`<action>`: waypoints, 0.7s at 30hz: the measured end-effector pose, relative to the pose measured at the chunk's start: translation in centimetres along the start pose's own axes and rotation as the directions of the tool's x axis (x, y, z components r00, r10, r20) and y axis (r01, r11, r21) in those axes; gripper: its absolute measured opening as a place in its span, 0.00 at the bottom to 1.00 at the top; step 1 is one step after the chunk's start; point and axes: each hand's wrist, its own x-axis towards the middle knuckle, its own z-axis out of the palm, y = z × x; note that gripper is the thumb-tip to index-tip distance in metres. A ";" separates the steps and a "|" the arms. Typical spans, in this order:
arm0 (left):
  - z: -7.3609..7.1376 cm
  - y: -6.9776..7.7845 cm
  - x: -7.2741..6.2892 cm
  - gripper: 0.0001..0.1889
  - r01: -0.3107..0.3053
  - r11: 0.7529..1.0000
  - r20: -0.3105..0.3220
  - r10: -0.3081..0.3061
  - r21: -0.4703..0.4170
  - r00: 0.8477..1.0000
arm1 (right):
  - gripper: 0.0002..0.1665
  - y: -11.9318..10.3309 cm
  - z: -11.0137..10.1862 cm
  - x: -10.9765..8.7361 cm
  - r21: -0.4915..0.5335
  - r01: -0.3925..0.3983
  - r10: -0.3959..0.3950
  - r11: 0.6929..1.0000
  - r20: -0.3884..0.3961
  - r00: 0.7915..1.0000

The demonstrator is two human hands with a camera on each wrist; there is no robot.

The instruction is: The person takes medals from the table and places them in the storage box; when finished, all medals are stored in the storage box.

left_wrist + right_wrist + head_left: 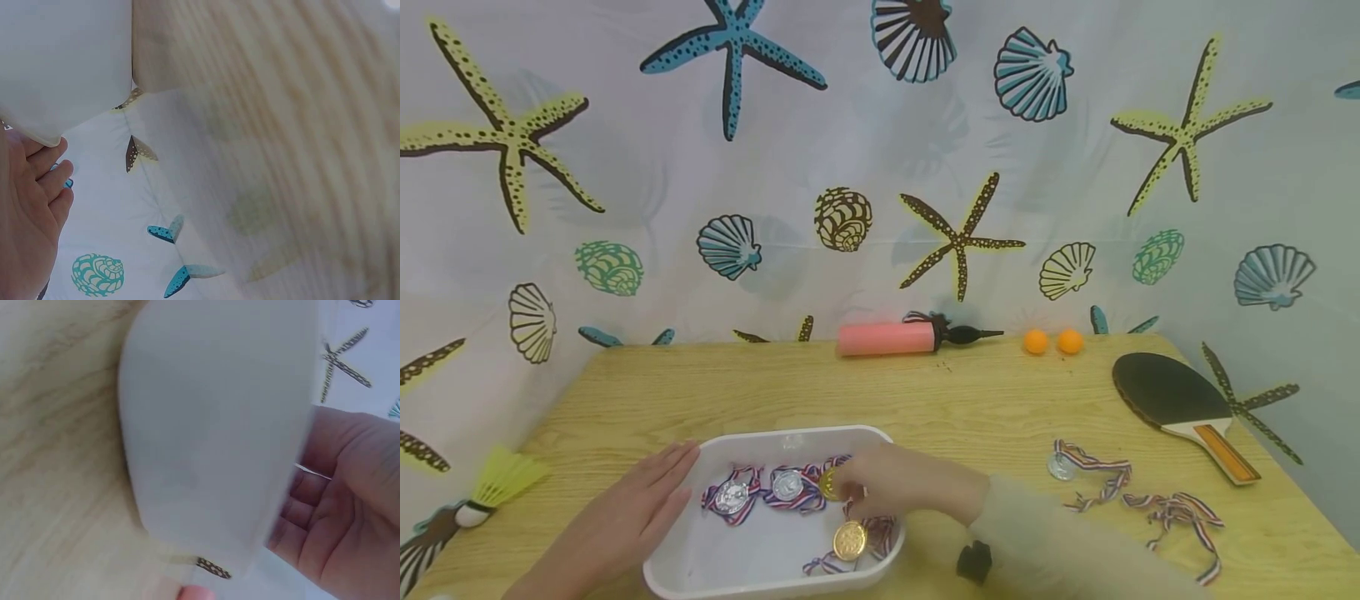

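A white plastic tray [737, 575] sits near the front of the table. Inside it lie two silver medals, one at the left [732, 497] and one in the middle [787, 485], both on striped ribbons. My right hand [887, 483] reaches over the tray's right side, fingers curled, pinching a gold medal [828, 483] partly hidden behind the fingertips. Below that hand is another gold medal [851, 541] with its ribbon. At the tray's left rim, my left hand [632, 508] rests with fingers straight. The tray's outer wall [212, 425] hides the right fingertips in the right wrist view.
On the right lie a silver medal [1062, 467], a loose-looking striped ribbon [1183, 512] and a table tennis paddle [1172, 392]. Along the back are a pink hand pump [887, 339] and two orange balls [1036, 342]. A yellow shuttlecock [505, 479] lies far left.
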 end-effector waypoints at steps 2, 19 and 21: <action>-0.1 0.0 0.0 0.27 0.010 1.000 0.012 -0.010 -0.004 1.000 | 0.05 0.3 -0.8 -0.6 0.050 0.005 -0.002 0.999 -0.045 0.999; 0.2 -0.1 0.1 0.26 -0.028 0.999 -0.032 0.029 0.029 0.999 | 0.03 5.6 -5.1 -11.1 0.341 -0.079 0.212 0.937 -0.372 0.904; 0.1 0.0 0.1 0.26 -0.016 1.000 -0.015 0.016 0.019 1.000 | 0.03 6.8 -4.8 -12.5 0.343 -0.113 0.252 0.932 -0.394 0.884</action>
